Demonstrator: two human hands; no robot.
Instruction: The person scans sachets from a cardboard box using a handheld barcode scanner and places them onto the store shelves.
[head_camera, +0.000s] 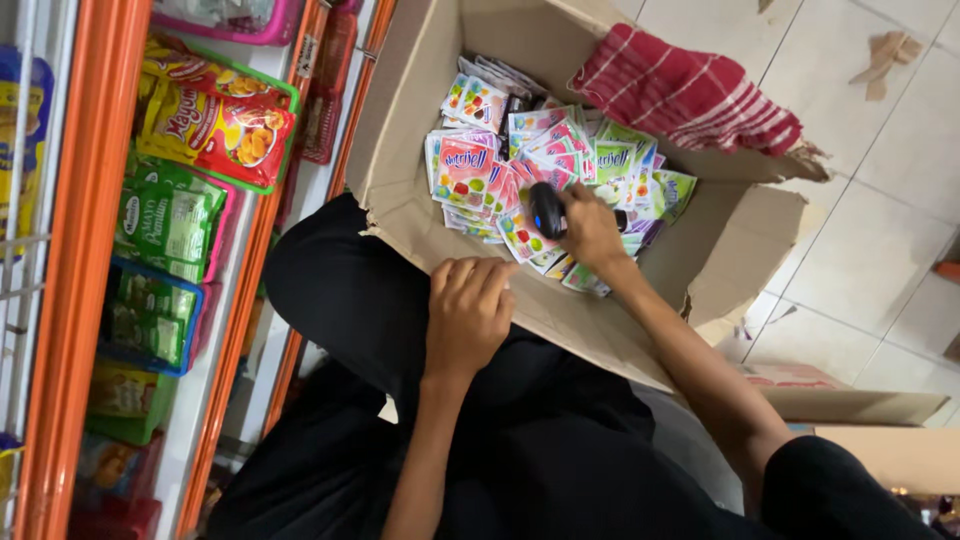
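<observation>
A big cardboard box (420, 140) lies open before me, filled with several small colourful sachets (500, 160). My right hand (590, 230) reaches into the box and grips a black handheld scanner (546, 208), held just over the sachets. My left hand (468, 310) rests on the box's near edge above my black-clad knee, fingers curled, holding nothing that I can see.
A red-and-white striped cloth (690, 90) hangs over the box's far flap. To the left stands an orange-framed shelf (90, 250) with baskets of red, yellow and green pouches (200, 110). White floor tiles (880, 230) lie to the right, and another cardboard flap (860, 405).
</observation>
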